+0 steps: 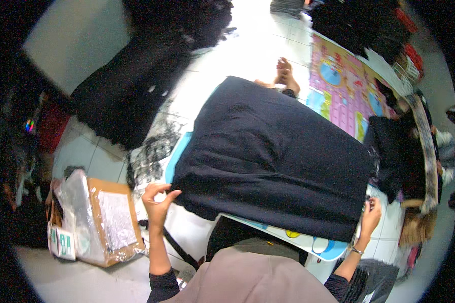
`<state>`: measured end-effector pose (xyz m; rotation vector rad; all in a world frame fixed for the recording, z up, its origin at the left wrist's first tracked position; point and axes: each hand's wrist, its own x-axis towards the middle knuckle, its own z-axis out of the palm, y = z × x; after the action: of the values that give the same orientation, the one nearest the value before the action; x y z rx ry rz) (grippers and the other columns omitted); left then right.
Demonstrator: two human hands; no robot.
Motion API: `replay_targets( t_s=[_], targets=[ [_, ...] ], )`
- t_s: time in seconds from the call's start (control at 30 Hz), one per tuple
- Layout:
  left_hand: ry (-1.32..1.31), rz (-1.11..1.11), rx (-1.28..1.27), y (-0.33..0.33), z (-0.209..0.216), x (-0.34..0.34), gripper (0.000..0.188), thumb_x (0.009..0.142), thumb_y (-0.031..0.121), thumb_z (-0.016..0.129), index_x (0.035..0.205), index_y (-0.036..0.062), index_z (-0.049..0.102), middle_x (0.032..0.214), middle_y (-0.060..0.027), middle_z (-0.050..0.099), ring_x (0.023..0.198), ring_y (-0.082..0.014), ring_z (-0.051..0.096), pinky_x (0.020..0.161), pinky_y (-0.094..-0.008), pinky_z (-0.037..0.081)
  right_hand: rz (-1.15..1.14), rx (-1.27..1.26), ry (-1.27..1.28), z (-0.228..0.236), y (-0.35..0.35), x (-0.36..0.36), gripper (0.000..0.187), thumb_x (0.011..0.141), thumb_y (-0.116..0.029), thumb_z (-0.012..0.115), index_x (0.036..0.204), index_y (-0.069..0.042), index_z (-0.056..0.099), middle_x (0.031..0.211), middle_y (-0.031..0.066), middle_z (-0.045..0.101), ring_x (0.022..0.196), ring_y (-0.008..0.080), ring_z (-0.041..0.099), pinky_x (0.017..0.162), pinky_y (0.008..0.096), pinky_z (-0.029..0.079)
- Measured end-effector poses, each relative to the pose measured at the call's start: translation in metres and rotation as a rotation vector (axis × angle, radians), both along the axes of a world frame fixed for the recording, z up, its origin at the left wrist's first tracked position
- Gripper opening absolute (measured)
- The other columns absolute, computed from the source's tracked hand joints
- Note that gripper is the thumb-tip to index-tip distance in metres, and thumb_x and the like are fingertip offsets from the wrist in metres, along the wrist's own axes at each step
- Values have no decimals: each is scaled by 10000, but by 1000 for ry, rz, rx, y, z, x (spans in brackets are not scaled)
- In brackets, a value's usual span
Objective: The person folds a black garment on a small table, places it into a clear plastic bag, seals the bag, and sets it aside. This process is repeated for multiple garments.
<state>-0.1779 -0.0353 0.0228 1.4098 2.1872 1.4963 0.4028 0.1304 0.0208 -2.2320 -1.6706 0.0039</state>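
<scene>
A large black cloth (273, 161) lies spread over a low table (226, 220) in front of me, with a few creases running across its middle. At the cloth's near left corner is my left hand (156, 202), its thumb and fingers curved apart with a gap between them and nothing visible inside. Beside the cloth's right edge, my right hand (370, 217) has its fingers drawn together at a small dark bit, either cloth edge or a small object; I cannot tell which. Blue and patterned tabletop shows along the cloth's left and near edges.
Dark fabric heaps (131, 81) lie at the far left. A cardboard box (117, 222) in clear plastic stands left of me. Bare feet (286, 76) show past the table's far side. A colourful play mat (338, 81) and another person's sleeve (444, 139) are at right.
</scene>
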Motion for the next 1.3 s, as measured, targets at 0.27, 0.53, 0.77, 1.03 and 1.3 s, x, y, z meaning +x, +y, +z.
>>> replay_targets(
  t_s=[0.27,0.53,0.77,1.03,1.3],
  targets=[
    [119,-303,-32,3,13,3,192,716,37,760,904,54,725,895,-80,706,747,-208,646,684,-294,511,1049,-9,422,40,99,-241,325,919,-35,556,1244,-34,552,1197,134,600,1089,238,599,902,331,488],
    [-569,-22,-181,9,-1,-7,116,818,111,735,847,2,710,798,-3,675,722,-54,589,648,-204,451,963,-261,316,31,147,-339,501,819,-367,725,1066,57,620,976,239,657,879,334,650,792,383,505],
    [-486,-26,-372,31,10,-21,248,783,213,781,816,-23,713,657,5,632,584,-37,515,536,-192,386,968,74,355,46,146,-331,328,814,-219,733,885,55,565,744,156,508,645,211,469,629,324,419],
    [322,126,142,48,55,59,209,809,142,715,1006,90,670,1027,-105,641,907,-232,618,794,-353,487,1389,130,124,112,24,-338,160,829,-214,661,834,-94,556,781,82,603,673,277,635,587,384,526],
    [613,-140,-376,101,25,74,483,902,115,546,1372,62,447,1475,-190,351,1341,-350,372,1119,-463,254,1222,-178,-149,45,-11,-297,771,826,-508,557,1456,-118,342,1513,95,320,1413,283,251,1150,522,134]
  ],
)
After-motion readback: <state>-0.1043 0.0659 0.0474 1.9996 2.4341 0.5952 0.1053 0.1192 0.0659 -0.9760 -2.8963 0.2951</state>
